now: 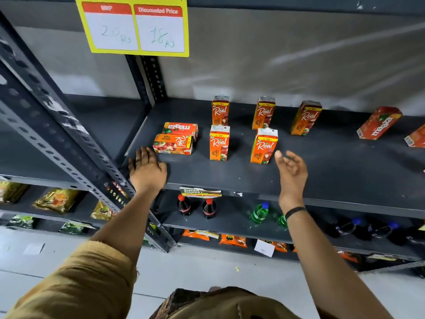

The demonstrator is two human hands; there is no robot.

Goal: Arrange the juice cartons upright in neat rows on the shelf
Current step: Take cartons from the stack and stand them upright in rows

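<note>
While five orange cardboard juice cartons already stand upright in two loose rows on the dark grey metal shelf, the flat-lying orange apple-juice carton at the shelf's left end looks like the next one to right. It lies on its broad face with its long axis running from about nine o'clock to three o'clock, its printed top toward three. The left hand rests palm-down on the shelf, its grip open and empty, fingers spread and pointing to twelve; the carton sits just beyond the fingertips at about one o'clock, near but, as far as I can judge, not touching. The right hand hovers open and empty, palm turned inward, just beside the front right upright orange litchi carton, which stands at its ten o'clock. The left hand is clearly the nearer to the lying carton.

Behind that carton, at its twelve o'clock, a second flat-lying red-and-orange mango carton lies with the same long axis; its near side is hidden, so I cannot tell whether the two touch. At the far right, a tilted red mango-drink carton leans over, and another orange carton is cut off by the frame edge, its pose unclear.
</note>
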